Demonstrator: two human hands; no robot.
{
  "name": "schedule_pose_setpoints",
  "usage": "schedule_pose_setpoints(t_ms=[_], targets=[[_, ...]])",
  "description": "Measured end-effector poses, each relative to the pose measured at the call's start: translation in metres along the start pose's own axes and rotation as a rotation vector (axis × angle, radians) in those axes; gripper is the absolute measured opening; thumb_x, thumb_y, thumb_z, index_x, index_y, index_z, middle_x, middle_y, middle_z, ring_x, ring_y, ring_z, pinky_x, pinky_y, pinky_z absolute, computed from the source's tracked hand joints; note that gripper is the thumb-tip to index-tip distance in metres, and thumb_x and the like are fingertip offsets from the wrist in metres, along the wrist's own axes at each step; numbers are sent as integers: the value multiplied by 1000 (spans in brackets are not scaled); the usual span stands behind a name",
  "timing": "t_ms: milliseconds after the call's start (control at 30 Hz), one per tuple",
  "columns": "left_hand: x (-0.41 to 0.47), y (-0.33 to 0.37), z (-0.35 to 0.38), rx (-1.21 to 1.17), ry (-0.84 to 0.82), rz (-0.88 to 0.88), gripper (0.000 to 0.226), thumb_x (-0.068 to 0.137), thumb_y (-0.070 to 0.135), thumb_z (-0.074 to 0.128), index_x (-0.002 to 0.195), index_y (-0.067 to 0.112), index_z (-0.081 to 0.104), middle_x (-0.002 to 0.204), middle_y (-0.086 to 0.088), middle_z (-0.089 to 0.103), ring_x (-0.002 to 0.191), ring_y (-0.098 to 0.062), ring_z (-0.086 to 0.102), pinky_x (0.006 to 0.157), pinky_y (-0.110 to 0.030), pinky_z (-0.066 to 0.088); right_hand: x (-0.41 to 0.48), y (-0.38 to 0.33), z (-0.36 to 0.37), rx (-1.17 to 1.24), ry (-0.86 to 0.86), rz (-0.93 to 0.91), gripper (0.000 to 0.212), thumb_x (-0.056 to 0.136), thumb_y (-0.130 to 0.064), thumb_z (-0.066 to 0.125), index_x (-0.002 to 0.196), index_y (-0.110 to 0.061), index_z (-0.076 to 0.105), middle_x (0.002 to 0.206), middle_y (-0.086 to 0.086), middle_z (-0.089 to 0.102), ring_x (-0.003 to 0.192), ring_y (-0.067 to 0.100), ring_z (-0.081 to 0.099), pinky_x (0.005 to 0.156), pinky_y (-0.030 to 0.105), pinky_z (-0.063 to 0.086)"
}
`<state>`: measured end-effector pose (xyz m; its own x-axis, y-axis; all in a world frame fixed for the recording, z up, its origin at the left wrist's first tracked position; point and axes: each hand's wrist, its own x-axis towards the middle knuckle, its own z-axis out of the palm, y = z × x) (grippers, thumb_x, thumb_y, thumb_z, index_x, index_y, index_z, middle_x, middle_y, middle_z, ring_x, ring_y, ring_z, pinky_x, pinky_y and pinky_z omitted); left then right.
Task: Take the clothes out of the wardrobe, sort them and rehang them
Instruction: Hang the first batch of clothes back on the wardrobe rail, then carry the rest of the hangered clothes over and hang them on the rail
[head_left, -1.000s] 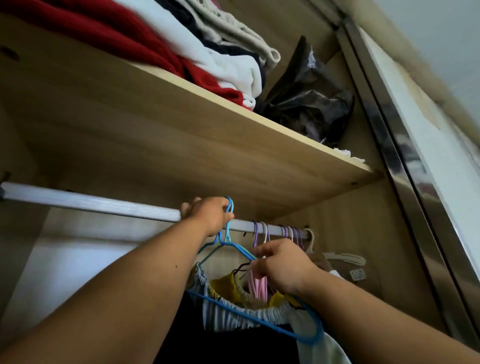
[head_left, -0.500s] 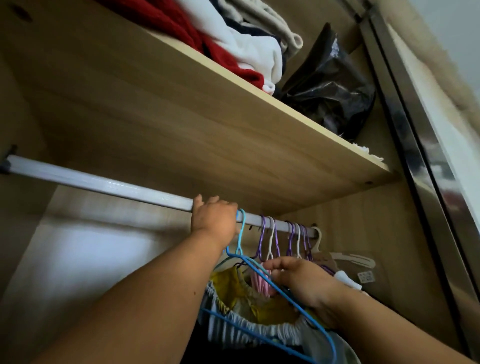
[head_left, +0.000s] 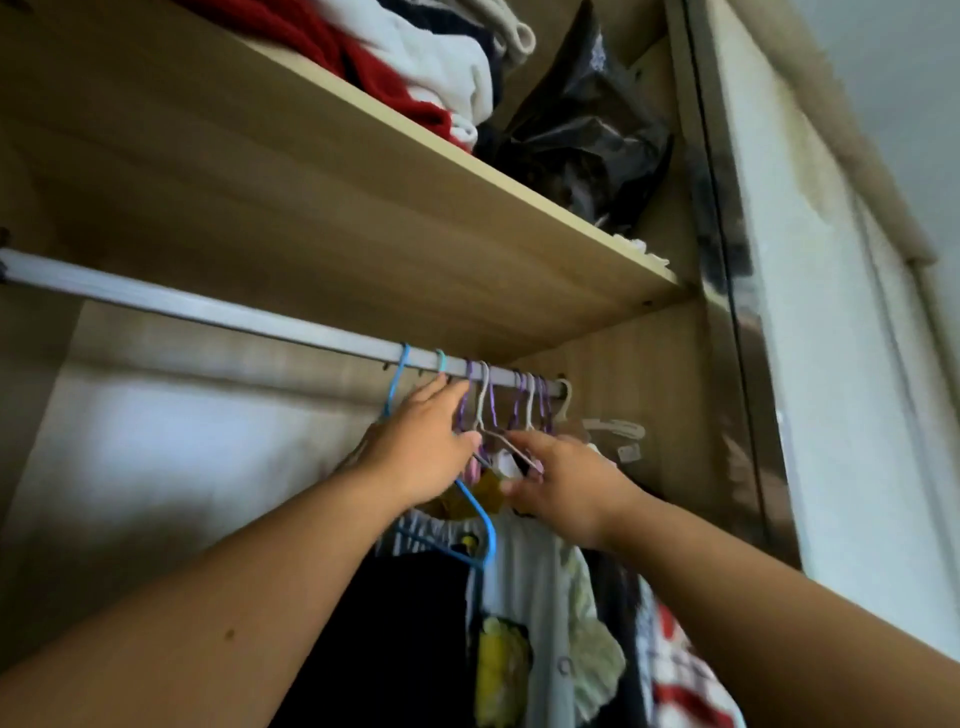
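**Clerk:** Item one, wardrobe fittings?
**Checker:** Shelf (head_left: 467, 249) on top with folded clothes (head_left: 415, 67) stacked on it. Rail (head_left: 208, 317) beneath. Both are as before.

**Clerk:** Item two, stock on the rail?
**Checker:** Hangers are bunched at the right end, and the hanging clothes (head_left: 540, 597) crowd together below them.

**Clerk:** Item three, blue hanger?
**Checker:** The blue hanger (head_left: 487, 522) now has its hook seated on the rail, leftmost of the bunch, with the striped garment (head_left: 415, 538) under it. A second ago the left hand was holding that hook up at the rail. Enter one piece rehung.

**Clerk:** Item four, hands?
**Checker:** The left hand (head_left: 421, 452) has dropped off the rail to just below it. Its grip is open, with the fingers straight against the purple hangers (head_left: 517, 402). The right hand (head_left: 566, 483) has shifted from the blue hanger's shoulder to the grey hanger (head_left: 481, 400). Its grip pinches that hanger's sloping arm, as far as the blur allows.

**Clerk:** Meaning for the job?
**Checker:** By my judgement that piece is finished and the grey hanger is next to be lifted or spaced. Plenty of sorting is left.
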<state>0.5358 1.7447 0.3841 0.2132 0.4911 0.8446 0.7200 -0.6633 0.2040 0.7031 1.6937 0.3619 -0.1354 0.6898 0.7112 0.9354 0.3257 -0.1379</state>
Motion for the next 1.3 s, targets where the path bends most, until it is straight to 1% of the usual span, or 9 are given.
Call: schedule_pose_setpoints(t_ms=[67,133,300,433,600,800,1000,1133,1300], targets=[[-38,32,12,-159,46,31,56,86,29,61,140,23,44,149,-1,37,138,-13,32,113,-29,26,-42,11,-12,-105,61,-53,62,84,-39,60,141,-29,38,134,6,49,126,23,42,103,31,37],[-84,72,34,-173,20,109,54,84,27,62,136,24,48,144,2,43,135,-15,35,113,-31,25,-92,24,-21,-134,76,-8,65,83,-35,62,142,-26,37,141,7,41,130,25,39,106,36,36],[-218,166,98,-33,-181,160,63,84,40,56,142,36,32,151,16,28,142,-8,13,111,-52,11,-244,66,-33,-322,-7,234,72,82,-43,59,144,-35,23,152,3,25,137,28,28,109,46,30],[-324,223,132,-146,-445,187,71,87,44,55,147,37,17,157,14,12,145,-8,1,112,-48,9,-384,87,-50,-448,-201,380,78,83,-50,59,144,-41,12,156,1,12,142,23,15,111,54,16],[-425,291,143,-258,-715,371,69,91,44,48,148,37,10,158,15,0,145,-8,-6,115,-48,8,-534,72,-80,-453,-312,670,74,82,-47,57,144,-43,16,155,-3,13,142,17,15,113,49,16],[-542,336,123,-458,-901,590,71,85,41,52,148,35,21,157,13,11,144,-6,5,111,-38,19,-686,-7,-109,-507,-381,1066,70,81,-47,58,141,-39,23,151,-2,20,137,22,24,111,43,22],[-622,321,75,-543,-994,823,73,83,41,59,148,31,26,157,5,19,145,-16,15,115,-35,20,-778,-133,-98,-552,-339,1393,61,84,-46,53,140,-38,28,150,1,26,135,24,31,108,44,26],[-668,298,33,-556,-1059,868,65,89,41,52,147,35,24,157,9,17,145,-12,15,114,-33,21,-813,-221,-75,-560,-254,1593,69,83,-45,57,143,-41,24,152,0,25,137,23,27,110,49,22],[-732,275,-45,-636,-1127,858,57,89,37,52,143,35,34,152,10,30,139,-12,29,106,-38,33,-845,-331,-58,-570,-224,1745,67,85,-41,57,143,-41,23,151,3,28,136,25,30,109,53,23]])
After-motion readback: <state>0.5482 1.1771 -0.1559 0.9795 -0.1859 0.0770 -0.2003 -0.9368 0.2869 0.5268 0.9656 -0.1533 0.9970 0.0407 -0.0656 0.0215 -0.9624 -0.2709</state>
